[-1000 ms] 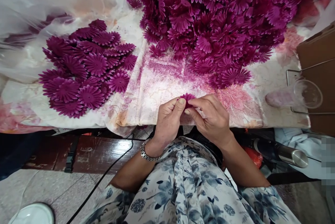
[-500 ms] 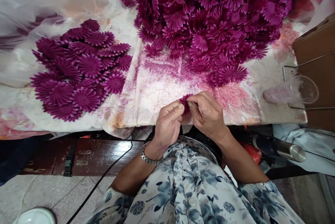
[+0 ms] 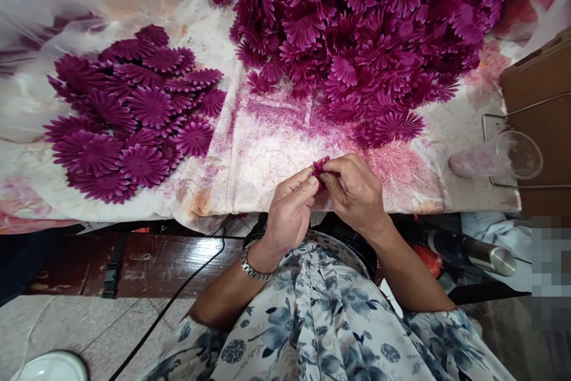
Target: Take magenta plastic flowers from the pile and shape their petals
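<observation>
Item one: purple flower piece (image 3: 320, 164), single or layered (count hidden by the fingers), held over the near part of the printed cloth (image 3: 267, 152), between both hands and well apart from either heap. A few petal tips showing above the fingertips; centre not visible.

Item two: left hand (image 3: 291, 207), thumb and forefinger pinched on the piece's left side. Metal wristwatch (image 3: 255, 266) at the wrist.

Item three: right hand (image 3: 357, 192), thumb and forefinger likewise pinched on the right side, other fingers curled in.

Item four: large heap (image 3: 352, 42) of similar purple flowers, jumbled, beyond the hands.

Item five: smaller pile (image 3: 129, 119) of the same, lying flatter, many faces upward, off to the left.

Item six: clear cup (image 3: 475, 160) at far right, near the brown box (image 3: 542, 95).

Handling notes, by judgement: best done with the left pinch as steady anchor and fine movement from the right fingertips. Grip near the centre, not by thin petal ends (likely to crease or tear under a tug). Keep pressure light and even, thumbs low for a plain view, forearms near the body for steadiness.
</observation>
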